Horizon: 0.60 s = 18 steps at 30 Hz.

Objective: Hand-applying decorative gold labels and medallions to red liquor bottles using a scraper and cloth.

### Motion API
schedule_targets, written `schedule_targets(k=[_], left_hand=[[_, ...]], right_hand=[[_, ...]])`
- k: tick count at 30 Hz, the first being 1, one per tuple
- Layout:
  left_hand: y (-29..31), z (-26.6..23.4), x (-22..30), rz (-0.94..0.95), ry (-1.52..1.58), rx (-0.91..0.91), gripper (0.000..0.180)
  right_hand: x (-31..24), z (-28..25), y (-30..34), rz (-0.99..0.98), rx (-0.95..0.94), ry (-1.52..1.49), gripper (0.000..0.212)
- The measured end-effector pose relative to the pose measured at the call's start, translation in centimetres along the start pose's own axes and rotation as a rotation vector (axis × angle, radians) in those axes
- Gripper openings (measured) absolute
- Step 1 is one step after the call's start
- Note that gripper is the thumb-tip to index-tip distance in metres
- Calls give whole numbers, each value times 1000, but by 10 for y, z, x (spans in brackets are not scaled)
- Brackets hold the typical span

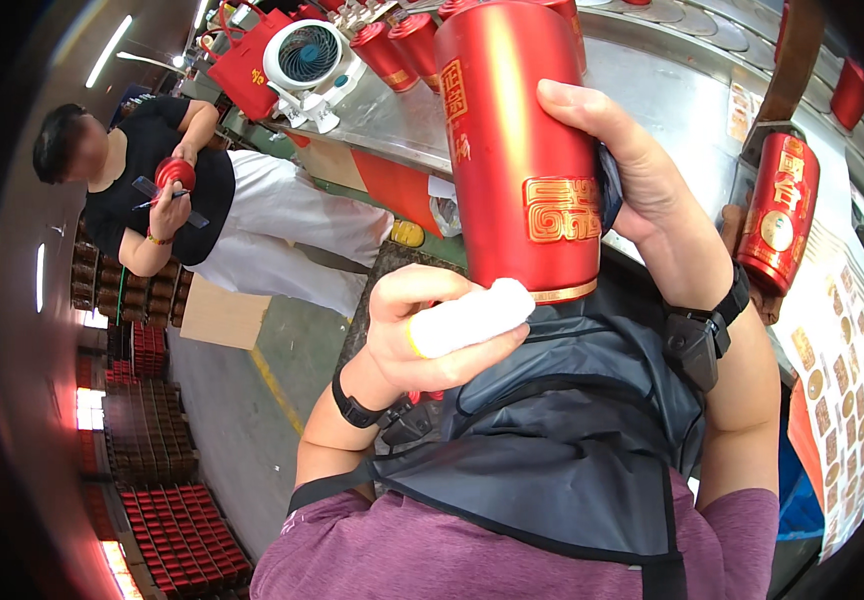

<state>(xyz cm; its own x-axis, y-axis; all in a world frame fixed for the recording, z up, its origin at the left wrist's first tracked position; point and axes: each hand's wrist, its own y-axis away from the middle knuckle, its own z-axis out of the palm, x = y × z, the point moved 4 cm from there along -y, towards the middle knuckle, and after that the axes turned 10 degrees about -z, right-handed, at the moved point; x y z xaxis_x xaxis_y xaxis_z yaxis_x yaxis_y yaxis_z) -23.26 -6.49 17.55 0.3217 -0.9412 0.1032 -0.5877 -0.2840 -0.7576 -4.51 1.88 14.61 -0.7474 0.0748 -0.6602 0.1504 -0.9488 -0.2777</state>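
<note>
My right hand (642,150) grips a tall, shiny red bottle (512,130) with gold raised emblems, tilted in front of my chest. Its thumb lies across the bottle's side, and the other fingers are hidden behind it. Something dark shows between that palm and the bottle. My left hand (402,345) is closed at the bottle's lower edge, fingers pressed together. White cloth (477,318) with a yellow edge is wrapped about a finger there, its tip against or very close to the gold bottom rim.
A metal worktable (642,90) holds more red bottles (417,45), a white fan (309,55) and a red bag (242,60). Another red bottle (780,210) stands at right beside printed sheets (832,370). At left, a co-worker (167,180) handles a red object near stacked racks (177,530).
</note>
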Motion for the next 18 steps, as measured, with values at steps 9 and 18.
schedule_targets(k=[9, 18], left_hand=[[0, 0, 3, 54, -71, -150, 40], [13, -2, -11, -148, -271, 202, 39]], right_hand=[[-4, 7, -2, -72, -75, 78, 62], [-1, 1, -3, -108, 1, -8, 48]])
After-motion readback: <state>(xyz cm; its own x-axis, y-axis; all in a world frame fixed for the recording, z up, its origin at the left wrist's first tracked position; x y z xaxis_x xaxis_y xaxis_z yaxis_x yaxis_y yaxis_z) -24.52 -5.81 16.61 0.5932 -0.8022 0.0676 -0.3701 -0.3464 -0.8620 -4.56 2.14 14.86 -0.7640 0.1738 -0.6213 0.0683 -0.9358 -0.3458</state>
